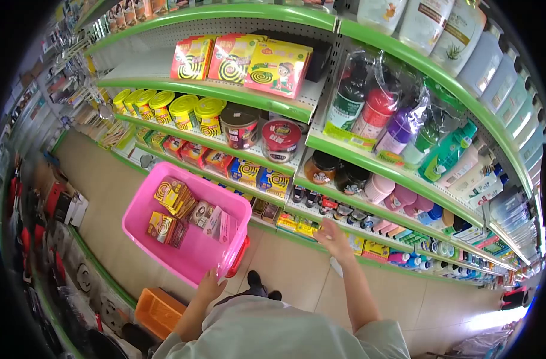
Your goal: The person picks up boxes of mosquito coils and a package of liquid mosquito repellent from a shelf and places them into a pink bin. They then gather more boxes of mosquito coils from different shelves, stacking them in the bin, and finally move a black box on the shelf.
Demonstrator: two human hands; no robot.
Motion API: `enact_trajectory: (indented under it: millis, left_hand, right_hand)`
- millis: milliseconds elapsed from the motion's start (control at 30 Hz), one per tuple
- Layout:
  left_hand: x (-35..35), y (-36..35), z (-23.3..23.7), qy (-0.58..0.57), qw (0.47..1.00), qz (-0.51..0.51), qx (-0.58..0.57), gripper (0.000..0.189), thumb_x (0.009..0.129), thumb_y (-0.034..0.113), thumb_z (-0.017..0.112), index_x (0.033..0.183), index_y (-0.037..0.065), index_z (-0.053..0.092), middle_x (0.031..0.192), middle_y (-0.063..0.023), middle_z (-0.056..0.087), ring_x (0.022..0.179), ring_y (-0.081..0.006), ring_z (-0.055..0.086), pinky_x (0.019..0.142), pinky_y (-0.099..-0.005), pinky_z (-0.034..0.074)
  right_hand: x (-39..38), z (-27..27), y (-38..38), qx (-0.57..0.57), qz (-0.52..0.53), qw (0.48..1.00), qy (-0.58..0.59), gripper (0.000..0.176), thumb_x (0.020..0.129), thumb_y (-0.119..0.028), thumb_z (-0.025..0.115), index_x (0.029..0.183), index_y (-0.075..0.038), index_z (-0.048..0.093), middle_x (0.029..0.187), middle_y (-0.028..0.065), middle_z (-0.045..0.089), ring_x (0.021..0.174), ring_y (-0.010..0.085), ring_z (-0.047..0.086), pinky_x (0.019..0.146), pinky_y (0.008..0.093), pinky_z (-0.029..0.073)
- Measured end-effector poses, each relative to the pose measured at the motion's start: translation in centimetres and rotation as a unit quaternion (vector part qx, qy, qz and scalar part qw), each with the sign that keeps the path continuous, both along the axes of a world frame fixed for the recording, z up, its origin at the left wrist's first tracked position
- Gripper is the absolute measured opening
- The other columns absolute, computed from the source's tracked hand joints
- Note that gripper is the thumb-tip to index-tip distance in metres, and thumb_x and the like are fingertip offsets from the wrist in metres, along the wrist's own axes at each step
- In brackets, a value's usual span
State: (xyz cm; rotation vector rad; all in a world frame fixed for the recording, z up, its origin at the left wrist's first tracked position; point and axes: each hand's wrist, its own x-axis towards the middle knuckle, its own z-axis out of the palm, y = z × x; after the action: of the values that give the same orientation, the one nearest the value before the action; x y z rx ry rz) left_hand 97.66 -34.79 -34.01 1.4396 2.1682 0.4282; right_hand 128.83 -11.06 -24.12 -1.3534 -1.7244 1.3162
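A pink plastic tub is tilted in front of me at the left. My left hand is closed on its near rim. Inside the tub lie several small boxes, among them yellow boxes with a spiral print, more boxes below them, and pale pink and white packs. Out ahead, before the lower shelves, is my right hand. Its fingers are curled together, and nothing shows in them. Yellow packs on a low shelf are nearest to it.
Green-edged shelves curve along the front and right, with mosquito coil boxes, yellow tins and bottles. An orange bin stands on the floor at lower left. A red item is beside the tub. Stocked shelving lines the left.
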Motion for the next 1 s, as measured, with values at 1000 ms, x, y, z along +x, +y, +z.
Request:
enact_trajectory:
  millis: [1000]
  left_hand:
    - [-0.2,3.5,-1.9,-0.042,0.95,0.275,0.143,0.05,0.075,0.019,0.059,0.118,0.0,0.043,0.109,-0.0226,0.05,0.102,-0.0369,0.048,0.086,-0.0399,0.041]
  right_hand:
    - [-18.5,20.4,27.0,0.072,0.031,0.965,0.252,0.085,0.061,-0.016,0.076,0.125,0.007,0.024,0.109,0.0194,0.049,0.098,0.0255,0.053,0.086,0.0322,0.042]
